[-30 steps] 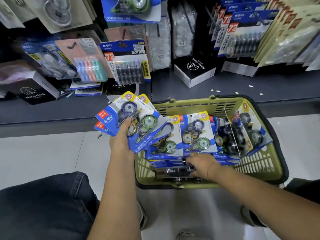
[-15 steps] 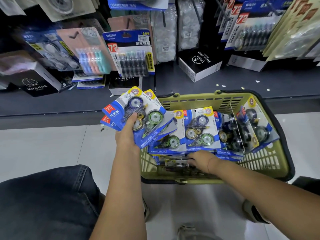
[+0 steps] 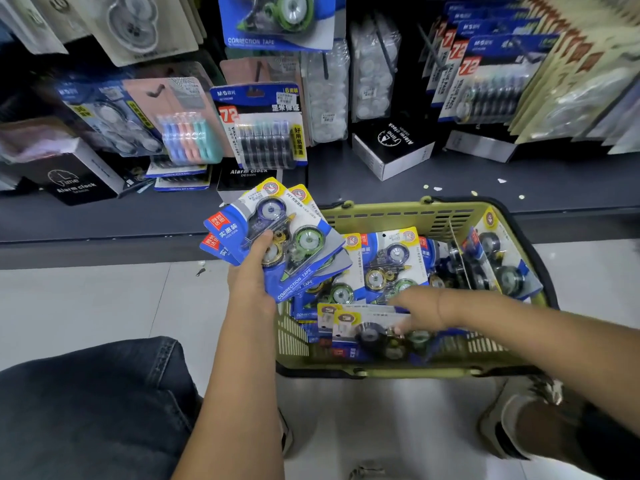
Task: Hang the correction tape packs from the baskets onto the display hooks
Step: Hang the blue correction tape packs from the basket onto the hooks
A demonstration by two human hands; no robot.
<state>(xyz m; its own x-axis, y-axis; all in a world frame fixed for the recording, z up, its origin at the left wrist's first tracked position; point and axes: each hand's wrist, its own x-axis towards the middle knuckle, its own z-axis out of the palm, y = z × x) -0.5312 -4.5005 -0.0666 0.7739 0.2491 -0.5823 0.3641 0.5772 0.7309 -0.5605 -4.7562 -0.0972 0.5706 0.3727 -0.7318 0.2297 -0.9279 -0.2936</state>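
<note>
Blue stack (image 3: 294,244), left hand (image 3: 251,282), past basket (image 3: 398,211) rim; right hand (image 3: 420,311) pinches pack (image 3: 360,323).

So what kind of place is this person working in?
Most likely a stationery shop aisle: a blue carded correction tape pack hangs above a dark grey shelf, black-and-white boxed alarm clocks sit on it, and an olive-green plastic shopping basket full of stock stands on the pale tiled floor.

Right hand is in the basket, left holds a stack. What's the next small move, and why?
Probably lift the packs that the right hand pinches clear of the basket and slide them into the fan in the left hand, which holds several gathered.
</note>
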